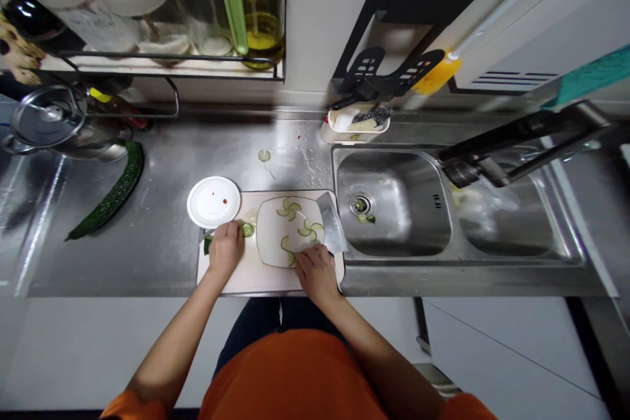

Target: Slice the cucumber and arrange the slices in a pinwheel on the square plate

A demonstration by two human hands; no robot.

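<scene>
On a cutting board [231,282] rests a squarish white plate [268,220] with thin cucumber slices [308,230] laid out in small pinwheels. My left hand [226,251] is closed over a piece of cucumber [207,245]; dark green skin shows on one side and a pale green cut face on the other. At the plate's lower right edge, my right hand [315,269] has its fingertips pinched at a cucumber slice [287,246] of the lower pinwheel. A cleaver [333,223] lies at the board's right end, its handle partly hidden by my right hand.
A small white dish [213,202] with red bits touches the board's upper left. A whole cucumber [112,200] lies farther left near a metal pot [54,121]. Right of the board are a sink [398,210] with green scraps and a black faucet [516,144].
</scene>
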